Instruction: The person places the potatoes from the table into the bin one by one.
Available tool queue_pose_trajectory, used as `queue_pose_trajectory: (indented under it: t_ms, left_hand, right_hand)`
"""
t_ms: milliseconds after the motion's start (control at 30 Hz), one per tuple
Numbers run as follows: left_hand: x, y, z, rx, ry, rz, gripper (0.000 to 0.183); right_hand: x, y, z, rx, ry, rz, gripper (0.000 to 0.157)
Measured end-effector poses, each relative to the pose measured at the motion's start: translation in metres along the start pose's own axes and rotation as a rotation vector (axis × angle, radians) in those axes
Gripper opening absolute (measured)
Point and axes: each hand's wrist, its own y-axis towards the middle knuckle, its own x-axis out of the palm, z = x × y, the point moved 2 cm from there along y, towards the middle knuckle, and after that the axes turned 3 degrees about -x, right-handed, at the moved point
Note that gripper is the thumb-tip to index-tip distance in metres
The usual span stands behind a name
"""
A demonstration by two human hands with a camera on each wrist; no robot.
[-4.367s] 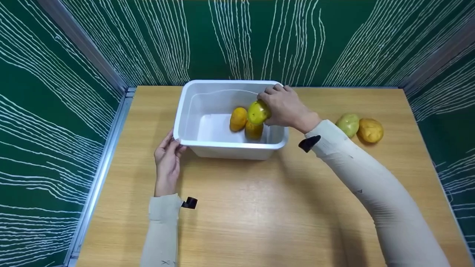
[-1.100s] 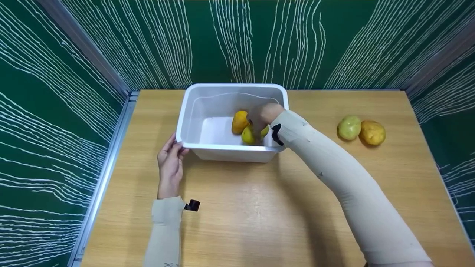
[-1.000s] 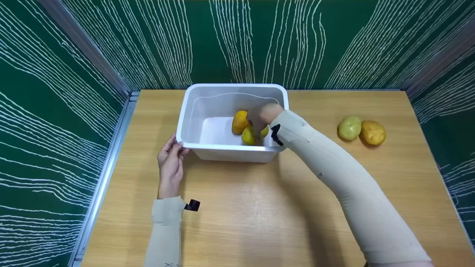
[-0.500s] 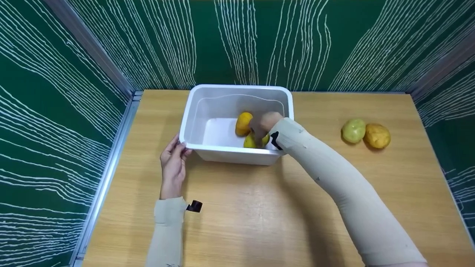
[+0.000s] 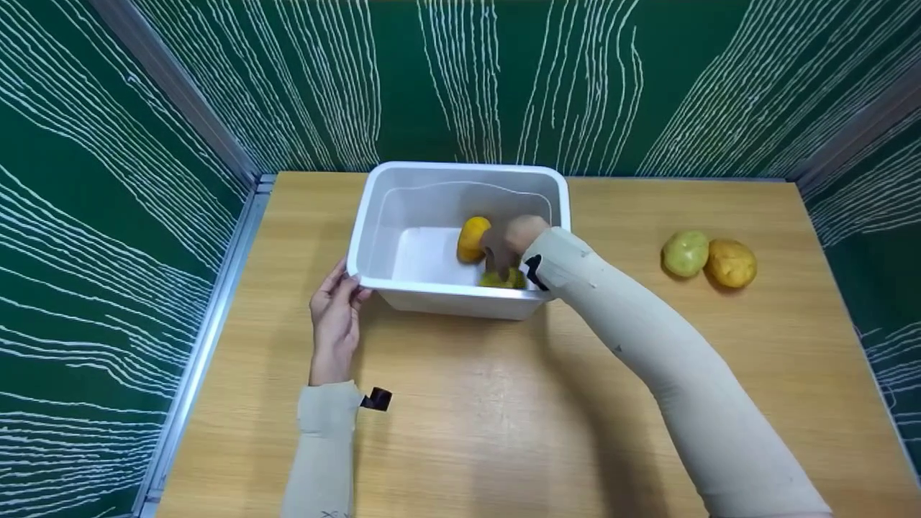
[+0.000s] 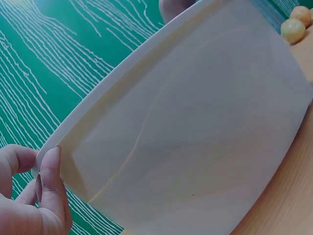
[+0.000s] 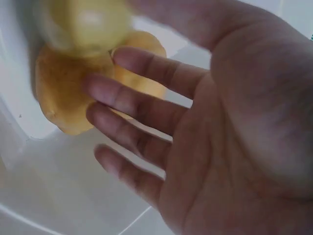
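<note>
My left hand (image 5: 334, 324) pinches the front left corner of the white plastic bin (image 5: 460, 302) by its rim. In the left wrist view the thumb (image 6: 50, 181) lies on the bin's outer wall. My right hand (image 5: 512, 237) reaches down inside the bin at its right side. In the right wrist view its fingers (image 7: 142, 103) are spread and nearly straight. A round, glossy yellow-green fruit (image 7: 88, 24) lies at the fingertips, over an orange-yellow mango-like fruit (image 7: 68, 93). Another orange-yellow fruit (image 5: 473, 239) sits left of the hand on the bin floor.
On the wooden table (image 5: 460, 403), to the right of the bin, a pale green round fruit (image 5: 685, 254) touches a lumpy yellow-orange fruit (image 5: 732, 264). Green panels (image 5: 403, 79) with white wavy lines stand behind and at both sides.
My right hand has gone from above the bin down into it with the yellow-green fruit, and its fingers have since spread off it. The fruit now sits nearer the front wall.
</note>
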Motion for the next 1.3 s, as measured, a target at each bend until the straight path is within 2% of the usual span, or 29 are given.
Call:
queue_pose_trajectory:
  t_ms: [67,200,300,367,433,533,633,800,900,1100,1200,1300]
  left_hand:
    - [0.000,0.000,-0.001,0.000,0.001,-0.005,0.050]
    - [0.000,0.001,-0.002,-0.009,-0.010,0.003,0.050]
    - [0.000,0.001,-0.002,-0.014,-0.023,0.002,0.051]
    - [0.000,0.000,-0.001,-0.014,-0.027,0.001,0.051]
    - [0.000,0.000,-0.001,-0.020,-0.034,0.005,0.051]
    - [0.000,0.000,-0.001,-0.029,-0.036,0.016,0.052]
    - [0.000,0.000,0.000,-0.037,-0.036,0.026,0.051]
    - [0.002,-0.001,0.000,-0.045,-0.032,0.019,0.051]
    - [0.002,-0.001,0.000,-0.040,-0.032,0.019,0.051]
    - [0.004,0.000,-0.001,-0.033,-0.049,0.023,0.052]
    - [0.004,0.001,-0.001,-0.035,-0.049,0.027,0.052]
    - [0.005,0.001,-0.001,-0.040,-0.049,0.034,0.051]
  right_hand:
    - [-0.005,-0.002,-0.001,-0.080,-0.157,-0.016,0.026]
    - [-0.015,-0.012,-0.002,-0.031,-0.089,-0.009,0.026]
    - [-0.021,-0.024,-0.002,0.053,0.057,0.000,0.044]
    - [-0.028,-0.033,0.000,0.053,0.047,0.006,0.050]
    - [-0.034,-0.040,0.002,0.020,-0.006,0.020,0.053]
    - [-0.043,-0.047,0.007,-0.076,-0.174,0.062,0.051]
    - [-0.048,-0.055,0.017,-0.157,-0.221,0.141,0.051]
    - [-0.055,-0.071,0.040,-0.294,-0.216,0.325,0.045]
    - [-0.056,-0.077,0.055,-0.344,-0.200,0.448,0.041]
    - [-0.048,-0.082,0.091,-0.386,-0.148,0.699,0.035]
    - [-0.041,-0.082,0.111,-0.372,-0.115,0.772,0.034]
    - [-0.033,-0.080,0.131,-0.334,-0.090,0.796,0.036]
